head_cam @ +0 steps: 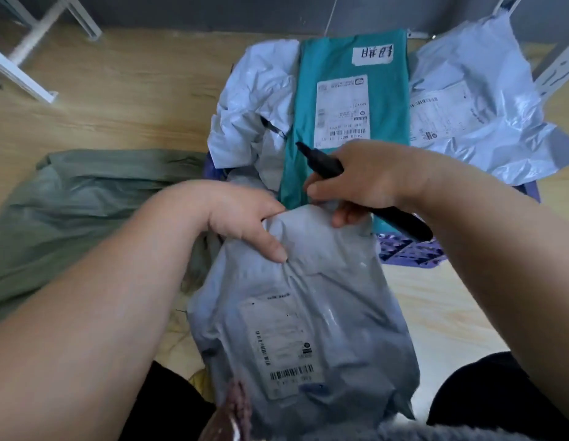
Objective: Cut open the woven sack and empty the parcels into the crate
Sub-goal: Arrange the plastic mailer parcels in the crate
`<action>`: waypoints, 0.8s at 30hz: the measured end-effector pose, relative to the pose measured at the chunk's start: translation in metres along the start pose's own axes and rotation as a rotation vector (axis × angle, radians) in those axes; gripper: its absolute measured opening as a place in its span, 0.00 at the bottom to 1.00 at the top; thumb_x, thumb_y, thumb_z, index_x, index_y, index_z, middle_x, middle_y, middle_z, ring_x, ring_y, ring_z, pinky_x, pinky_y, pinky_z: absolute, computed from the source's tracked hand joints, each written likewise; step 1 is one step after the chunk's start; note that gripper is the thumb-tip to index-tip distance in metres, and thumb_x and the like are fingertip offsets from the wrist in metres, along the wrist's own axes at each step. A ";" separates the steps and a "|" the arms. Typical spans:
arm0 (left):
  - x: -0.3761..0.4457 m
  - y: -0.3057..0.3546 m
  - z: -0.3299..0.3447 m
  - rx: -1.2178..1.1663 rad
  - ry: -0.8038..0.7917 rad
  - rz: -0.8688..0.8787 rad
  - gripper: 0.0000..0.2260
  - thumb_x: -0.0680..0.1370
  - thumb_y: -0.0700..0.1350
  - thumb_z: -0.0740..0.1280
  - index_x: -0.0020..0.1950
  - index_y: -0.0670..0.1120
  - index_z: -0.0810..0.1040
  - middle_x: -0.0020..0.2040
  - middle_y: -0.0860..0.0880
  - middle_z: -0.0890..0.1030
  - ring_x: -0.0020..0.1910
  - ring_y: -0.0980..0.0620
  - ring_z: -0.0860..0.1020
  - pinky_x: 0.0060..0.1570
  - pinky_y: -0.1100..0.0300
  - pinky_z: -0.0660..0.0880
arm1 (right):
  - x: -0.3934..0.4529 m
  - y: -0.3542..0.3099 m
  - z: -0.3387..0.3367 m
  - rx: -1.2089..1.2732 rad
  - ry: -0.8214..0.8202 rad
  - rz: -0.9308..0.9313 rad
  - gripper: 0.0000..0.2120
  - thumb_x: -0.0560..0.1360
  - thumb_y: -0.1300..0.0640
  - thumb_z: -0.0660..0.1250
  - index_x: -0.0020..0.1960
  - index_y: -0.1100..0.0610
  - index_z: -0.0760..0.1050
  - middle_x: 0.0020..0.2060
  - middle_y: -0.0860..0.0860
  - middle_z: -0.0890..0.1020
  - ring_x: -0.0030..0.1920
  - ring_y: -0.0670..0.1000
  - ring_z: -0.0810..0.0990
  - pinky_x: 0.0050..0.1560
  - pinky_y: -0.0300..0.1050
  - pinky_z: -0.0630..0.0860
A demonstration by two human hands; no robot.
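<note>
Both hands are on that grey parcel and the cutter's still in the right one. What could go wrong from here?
1. The black cutter sits in the right hand while its fingers pinch the grey parcel; its tip points at the teal parcel and could nick it.
2. The crate looks piled high; another parcel may slide off.
</note>
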State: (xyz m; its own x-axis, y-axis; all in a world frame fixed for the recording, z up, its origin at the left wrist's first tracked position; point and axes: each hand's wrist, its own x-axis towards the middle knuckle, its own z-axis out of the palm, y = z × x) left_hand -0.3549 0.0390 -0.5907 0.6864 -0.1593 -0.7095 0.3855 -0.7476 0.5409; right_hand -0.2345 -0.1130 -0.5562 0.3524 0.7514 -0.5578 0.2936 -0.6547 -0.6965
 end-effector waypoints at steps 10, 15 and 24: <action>-0.074 -0.037 -0.081 -1.020 0.516 0.348 0.20 0.66 0.51 0.78 0.56 0.47 0.84 0.58 0.48 0.83 0.57 0.52 0.81 0.50 0.60 0.79 | -0.018 0.022 -0.075 0.362 0.399 0.007 0.14 0.83 0.60 0.56 0.66 0.64 0.71 0.50 0.51 0.79 0.31 0.43 0.80 0.34 0.31 0.72; -0.034 -0.030 -0.083 -1.449 0.804 0.127 0.12 0.80 0.45 0.61 0.47 0.47 0.85 0.45 0.50 0.86 0.44 0.54 0.85 0.37 0.57 0.82 | -0.018 0.038 -0.098 0.638 0.653 0.006 0.08 0.80 0.61 0.62 0.42 0.57 0.72 0.34 0.51 0.82 0.19 0.42 0.72 0.21 0.35 0.68; 0.020 -0.008 -0.077 -0.367 1.401 -0.487 0.40 0.72 0.58 0.71 0.78 0.56 0.53 0.78 0.46 0.54 0.76 0.43 0.57 0.72 0.44 0.60 | 0.006 0.033 -0.085 -0.005 1.119 -0.104 0.13 0.76 0.55 0.62 0.58 0.56 0.78 0.54 0.57 0.81 0.53 0.61 0.78 0.52 0.46 0.71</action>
State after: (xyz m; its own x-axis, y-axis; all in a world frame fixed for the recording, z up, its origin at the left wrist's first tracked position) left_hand -0.2961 0.0912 -0.5744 0.3831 0.9234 0.0249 0.7212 -0.3159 0.6165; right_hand -0.1474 -0.1365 -0.5445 0.9247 0.3080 0.2238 0.3708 -0.5952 -0.7129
